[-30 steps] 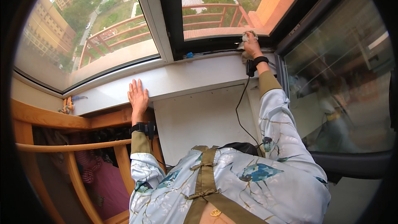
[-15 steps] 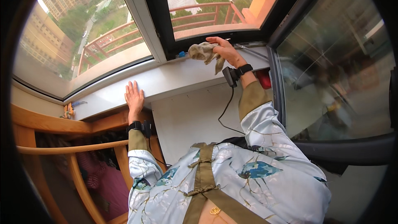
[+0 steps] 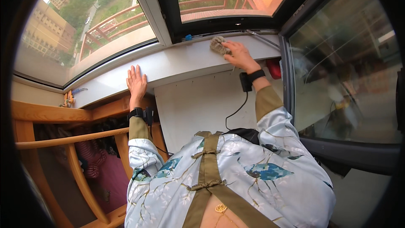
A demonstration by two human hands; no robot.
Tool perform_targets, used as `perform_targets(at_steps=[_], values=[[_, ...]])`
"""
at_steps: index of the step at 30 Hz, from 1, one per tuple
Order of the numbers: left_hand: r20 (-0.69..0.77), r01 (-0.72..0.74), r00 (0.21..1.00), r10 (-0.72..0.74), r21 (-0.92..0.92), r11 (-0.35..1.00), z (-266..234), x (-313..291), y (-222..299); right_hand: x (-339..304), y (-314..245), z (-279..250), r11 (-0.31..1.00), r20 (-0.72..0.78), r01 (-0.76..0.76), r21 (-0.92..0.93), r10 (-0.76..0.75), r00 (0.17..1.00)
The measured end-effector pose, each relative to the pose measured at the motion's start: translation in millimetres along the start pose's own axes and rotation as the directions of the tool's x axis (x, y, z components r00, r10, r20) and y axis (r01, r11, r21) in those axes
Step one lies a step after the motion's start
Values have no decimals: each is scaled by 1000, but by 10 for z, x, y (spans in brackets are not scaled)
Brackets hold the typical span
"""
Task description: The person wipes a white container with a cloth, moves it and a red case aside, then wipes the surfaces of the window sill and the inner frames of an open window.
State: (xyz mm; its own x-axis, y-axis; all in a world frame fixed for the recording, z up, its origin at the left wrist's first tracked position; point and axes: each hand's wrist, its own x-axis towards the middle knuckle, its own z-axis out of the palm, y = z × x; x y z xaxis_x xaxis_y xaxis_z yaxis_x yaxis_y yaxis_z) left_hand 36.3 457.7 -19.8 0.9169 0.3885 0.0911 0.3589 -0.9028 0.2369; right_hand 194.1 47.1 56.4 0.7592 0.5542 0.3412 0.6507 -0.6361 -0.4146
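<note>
A white windowsill [image 3: 168, 65] runs across in front of me beneath the windows. My left hand [image 3: 136, 82] lies flat on its front part, fingers stretched out and holding nothing. Further right, my right hand [image 3: 239, 55] grips a crumpled grey-brown cloth [image 3: 219, 45] over the sill, close to the bottom of the dark window frame [image 3: 223, 26]. The fingers are closed on the near side of the cloth, and part of it bunches out to the left of them. A small blue object [image 3: 188, 37] sits at the foot of the frame, left of the cloth.
An opened window sash [image 3: 344, 71] stands on the right, with a metal stay [image 3: 262, 39] at the sill. Something red [image 3: 274, 68] is below the sill there. Wooden rails [image 3: 71, 138] stand at lower left. Small orange and blue items [image 3: 71, 97] lie at the sill's left end.
My right hand has come down and nearer with the cloth, from beside the window frame to the sill, slightly rightward. My left hand stays flat on the sill. The view has shifted slightly.
</note>
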Motion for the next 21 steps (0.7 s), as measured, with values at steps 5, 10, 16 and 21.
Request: perform_targets(at_steps=[5,10,16,21], values=[[9,7,1000,-7,-9,1000,-34,0,32,181,-262,306,981,221,-187,-58,195,955],[32,22,999,-22,2,1000,-66,-17,40,316,-713,625,989,338,147,21,-145,930],[34,8,999,-7,-34,999,-64,7,-5,353,-224,557,999,215,-49,17,44,976],[22,-3,1000,4,-37,999,-77,0,53,263,432,195,975,154,-213,-67,221,963]])
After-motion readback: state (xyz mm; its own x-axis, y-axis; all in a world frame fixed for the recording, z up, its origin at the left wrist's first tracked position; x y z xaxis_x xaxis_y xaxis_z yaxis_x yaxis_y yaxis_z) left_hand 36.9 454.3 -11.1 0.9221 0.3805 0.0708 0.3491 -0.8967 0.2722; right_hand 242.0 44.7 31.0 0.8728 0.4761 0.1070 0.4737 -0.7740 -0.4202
